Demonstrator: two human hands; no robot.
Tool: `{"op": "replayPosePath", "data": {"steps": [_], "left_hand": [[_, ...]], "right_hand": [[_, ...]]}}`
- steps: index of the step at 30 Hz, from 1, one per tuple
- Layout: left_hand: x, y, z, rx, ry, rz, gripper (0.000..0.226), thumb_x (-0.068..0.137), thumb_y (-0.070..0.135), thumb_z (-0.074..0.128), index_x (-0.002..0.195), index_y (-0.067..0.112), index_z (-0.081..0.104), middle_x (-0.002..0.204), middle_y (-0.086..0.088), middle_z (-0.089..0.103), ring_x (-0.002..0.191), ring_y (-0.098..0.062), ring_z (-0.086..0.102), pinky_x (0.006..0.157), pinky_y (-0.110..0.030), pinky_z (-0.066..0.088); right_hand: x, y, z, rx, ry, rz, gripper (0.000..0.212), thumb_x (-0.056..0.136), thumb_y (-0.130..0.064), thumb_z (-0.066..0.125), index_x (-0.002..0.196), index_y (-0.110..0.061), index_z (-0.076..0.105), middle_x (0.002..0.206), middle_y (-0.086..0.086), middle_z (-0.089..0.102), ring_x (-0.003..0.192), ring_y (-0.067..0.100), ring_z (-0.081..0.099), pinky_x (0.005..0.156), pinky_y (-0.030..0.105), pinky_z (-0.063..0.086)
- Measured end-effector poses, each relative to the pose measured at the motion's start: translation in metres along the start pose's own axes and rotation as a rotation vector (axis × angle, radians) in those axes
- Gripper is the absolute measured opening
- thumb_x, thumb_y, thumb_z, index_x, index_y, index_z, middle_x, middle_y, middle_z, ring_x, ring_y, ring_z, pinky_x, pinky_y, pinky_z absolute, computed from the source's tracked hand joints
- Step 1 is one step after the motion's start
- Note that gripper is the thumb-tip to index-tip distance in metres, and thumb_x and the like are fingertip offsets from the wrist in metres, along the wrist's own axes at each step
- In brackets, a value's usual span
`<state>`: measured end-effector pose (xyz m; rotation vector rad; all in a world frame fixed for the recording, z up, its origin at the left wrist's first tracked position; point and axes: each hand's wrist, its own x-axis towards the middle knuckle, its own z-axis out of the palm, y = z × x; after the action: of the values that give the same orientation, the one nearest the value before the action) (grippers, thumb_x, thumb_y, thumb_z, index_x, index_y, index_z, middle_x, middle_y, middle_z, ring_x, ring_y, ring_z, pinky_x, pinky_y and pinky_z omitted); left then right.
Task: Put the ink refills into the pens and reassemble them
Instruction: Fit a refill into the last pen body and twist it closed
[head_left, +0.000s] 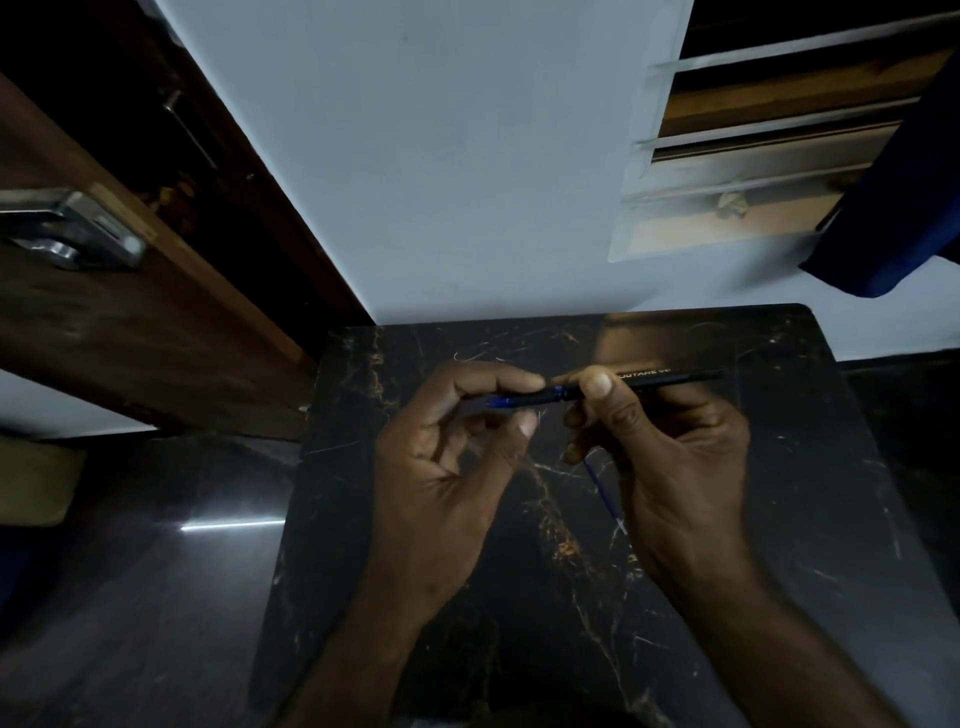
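Marble table: back edge close to the wall, door just off its left edge, bare top either side of the hands. Pen held level above mid-table. Left hand curled, index tip and thumb at the blue front end; right hand pinches the black barrel, thumb on top. Loose blue refill lies on the table, upper end hidden under the right hand. Barrel print unreadable.

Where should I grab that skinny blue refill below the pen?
Pinch the refill across its bare middle stem, coming from the left side. It is thin and straight, its top end is hidden behind the right hand, which also crowds its right side, and its pale lower end looks like the writing tip, probably best left untouched.
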<state>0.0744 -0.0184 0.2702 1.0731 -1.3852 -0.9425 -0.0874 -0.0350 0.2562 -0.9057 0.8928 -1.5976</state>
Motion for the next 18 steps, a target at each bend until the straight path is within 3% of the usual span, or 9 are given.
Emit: {"op": "replayPosePath", "data": {"steps": [2, 4, 7, 10, 12, 14, 16, 18], "left_hand": [[-0.001, -0.001, -0.004, -0.034, 0.027, -0.057, 0.02, 0.098, 0.008, 0.071, 0.118, 0.009, 0.069, 0.116, -0.003, 0.075, 0.114, -0.023, 0.072, 0.09, -0.029, 0.058], [0.001, 0.001, -0.004, -0.101, 0.04, -0.178, 0.02, 0.099, 0.028, 0.064, 0.108, 0.013, 0.075, 0.105, -0.006, 0.077, 0.102, -0.024, 0.076, 0.083, -0.039, 0.061], [0.002, 0.003, -0.007, -0.065, 0.011, -0.209, 0.028, 0.102, 0.034, 0.062, 0.093, 0.012, 0.077, 0.085, -0.004, 0.078, 0.081, -0.017, 0.076, 0.074, -0.031, 0.062], [-0.001, 0.002, -0.011, 0.015, -0.025, -0.061, 0.01, 0.102, 0.014, 0.071, 0.11, 0.008, 0.073, 0.105, 0.0, 0.077, 0.101, -0.015, 0.076, 0.083, -0.02, 0.058], [-0.003, 0.001, -0.014, 0.01, -0.014, 0.002, 0.019, 0.1, 0.004, 0.071, 0.119, 0.006, 0.069, 0.118, -0.001, 0.074, 0.114, -0.022, 0.072, 0.09, -0.023, 0.057], [-0.003, 0.001, -0.015, -0.031, 0.019, -0.043, 0.023, 0.1, 0.013, 0.07, 0.123, 0.009, 0.068, 0.12, -0.003, 0.074, 0.116, -0.024, 0.071, 0.09, -0.028, 0.059], [-0.001, 0.003, -0.015, -0.073, 0.012, -0.188, 0.027, 0.104, 0.034, 0.062, 0.112, 0.013, 0.075, 0.106, -0.007, 0.079, 0.101, -0.025, 0.077, 0.082, -0.038, 0.063], [0.0, 0.002, -0.018, -0.05, -0.007, -0.254, 0.041, 0.11, 0.04, 0.054, 0.093, 0.011, 0.078, 0.087, -0.008, 0.079, 0.083, -0.026, 0.078, 0.076, -0.043, 0.062]], "right_hand": [[-0.003, 0.001, 0.003, -0.002, 0.009, 0.01, 0.019, 0.083, -0.024, 0.079, 0.094, -0.008, 0.078, 0.081, 0.012, 0.076, 0.066, 0.021, 0.069, 0.053, 0.032, 0.057], [-0.005, 0.002, 0.006, -0.011, 0.007, 0.016, 0.021, 0.083, -0.025, 0.079, 0.093, -0.007, 0.078, 0.08, 0.011, 0.076, 0.065, 0.021, 0.069, 0.053, 0.031, 0.057], [-0.007, 0.003, 0.008, -0.029, -0.005, 0.008, 0.021, 0.085, -0.028, 0.079, 0.093, -0.009, 0.078, 0.076, 0.01, 0.074, 0.062, 0.021, 0.069, 0.054, 0.031, 0.057], [-0.006, 0.005, 0.008, -0.032, 0.009, 0.009, 0.02, 0.089, -0.028, 0.078, 0.095, -0.009, 0.077, 0.076, 0.01, 0.074, 0.059, 0.021, 0.066, 0.053, 0.032, 0.056], [-0.006, 0.007, 0.01, -0.034, 0.017, 0.019, 0.021, 0.09, -0.028, 0.077, 0.096, -0.008, 0.077, 0.074, 0.008, 0.072, 0.059, 0.019, 0.065, 0.052, 0.032, 0.055], [-0.007, 0.009, 0.013, -0.025, 0.012, 0.024, 0.021, 0.091, -0.029, 0.078, 0.097, -0.01, 0.077, 0.07, 0.006, 0.07, 0.057, 0.018, 0.064, 0.05, 0.031, 0.054], [-0.008, 0.01, 0.017, -0.006, -0.015, 0.024, 0.019, 0.091, -0.029, 0.078, 0.097, -0.011, 0.078, 0.07, 0.007, 0.07, 0.057, 0.018, 0.065, 0.051, 0.031, 0.054], [-0.01, 0.011, 0.021, 0.029, -0.042, 0.027, 0.017, 0.092, -0.025, 0.077, 0.098, -0.009, 0.077, 0.073, 0.009, 0.073, 0.06, 0.02, 0.069, 0.055, 0.03, 0.055]]}}
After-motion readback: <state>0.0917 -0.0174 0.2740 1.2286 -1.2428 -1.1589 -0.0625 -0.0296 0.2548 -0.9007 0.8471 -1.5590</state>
